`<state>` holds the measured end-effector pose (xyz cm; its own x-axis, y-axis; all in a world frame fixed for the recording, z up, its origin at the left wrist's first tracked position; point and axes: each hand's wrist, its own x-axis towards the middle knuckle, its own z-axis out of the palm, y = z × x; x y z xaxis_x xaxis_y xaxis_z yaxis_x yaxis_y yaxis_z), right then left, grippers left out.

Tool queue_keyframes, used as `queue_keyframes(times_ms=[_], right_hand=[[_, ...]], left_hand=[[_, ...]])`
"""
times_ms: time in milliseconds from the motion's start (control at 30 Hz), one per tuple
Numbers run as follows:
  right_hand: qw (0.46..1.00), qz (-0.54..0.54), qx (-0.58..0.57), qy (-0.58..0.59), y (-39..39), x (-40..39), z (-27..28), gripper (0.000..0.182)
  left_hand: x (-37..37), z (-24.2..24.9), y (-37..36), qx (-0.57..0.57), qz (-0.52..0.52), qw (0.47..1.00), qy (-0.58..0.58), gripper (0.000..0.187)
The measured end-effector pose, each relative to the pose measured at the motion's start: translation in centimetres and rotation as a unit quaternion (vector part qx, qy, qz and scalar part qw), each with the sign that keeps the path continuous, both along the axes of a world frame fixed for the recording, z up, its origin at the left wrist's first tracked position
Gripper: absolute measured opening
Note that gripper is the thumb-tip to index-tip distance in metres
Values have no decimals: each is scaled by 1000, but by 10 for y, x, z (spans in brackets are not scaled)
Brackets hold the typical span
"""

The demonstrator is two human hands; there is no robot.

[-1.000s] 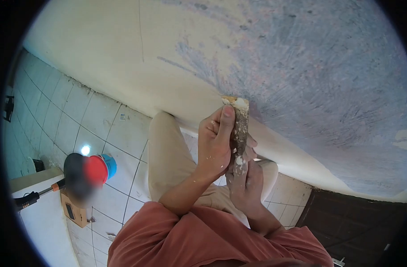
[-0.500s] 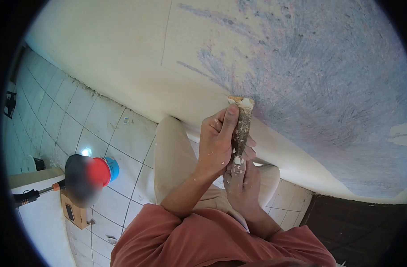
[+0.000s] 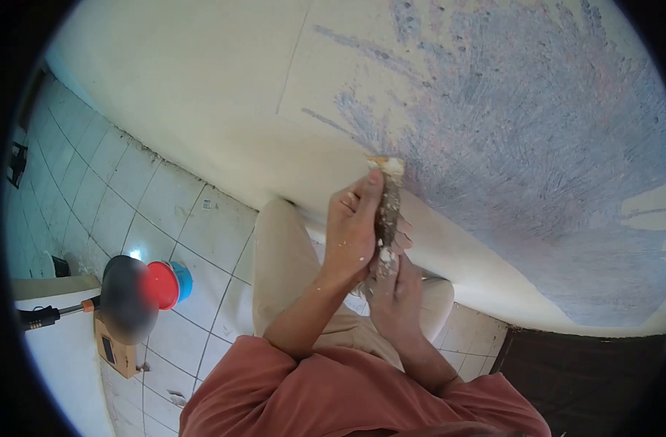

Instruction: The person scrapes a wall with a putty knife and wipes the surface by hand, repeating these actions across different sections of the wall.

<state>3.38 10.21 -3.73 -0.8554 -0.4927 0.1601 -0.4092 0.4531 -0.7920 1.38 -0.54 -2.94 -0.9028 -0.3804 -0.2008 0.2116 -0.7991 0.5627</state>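
In front of my body I hold a scraper (image 3: pixel 387 218), its dark blade spotted with pale flakes and its wider end crusted whitish and yellowish. My left hand (image 3: pixel 351 237) is closed along the blade, with the thumb pressed near the tip. Lower down, my right hand (image 3: pixel 396 302) is wrapped round the handle end. White flecks cling to the fingers and left wrist. The tip lies in front of the wall (image 3: pixel 209 102); whether it touches cannot be made out. Beyond it spreads a rough bluish-purple patch (image 3: pixel 507 138) with scraped edges.
White floor tiles (image 3: pixel 180 211) run along the wall's foot at left. A red and blue bucket (image 3: pixel 180 282) stands there beside a blurred dark round object (image 3: pixel 125 298) and a cardboard box (image 3: pixel 116 348). A dark brown panel (image 3: pixel 566 371) is at lower right.
The scraper and both hands have shifted slightly left, and the blade looks turned more edge-on. My grip stays the same. The view has tilted a little.
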Motion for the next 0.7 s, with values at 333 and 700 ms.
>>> queue_keyframes(times_ms=[333, 700], right_hand=[[998, -14, -28, -47, -11, -3, 3, 21], [999, -1, 7, -42, -22, 0, 14, 25]], left_hand=[[-1, -2, -3, 40, -30, 998, 24, 37], [0, 0, -13, 9, 8, 1000, -12, 35]])
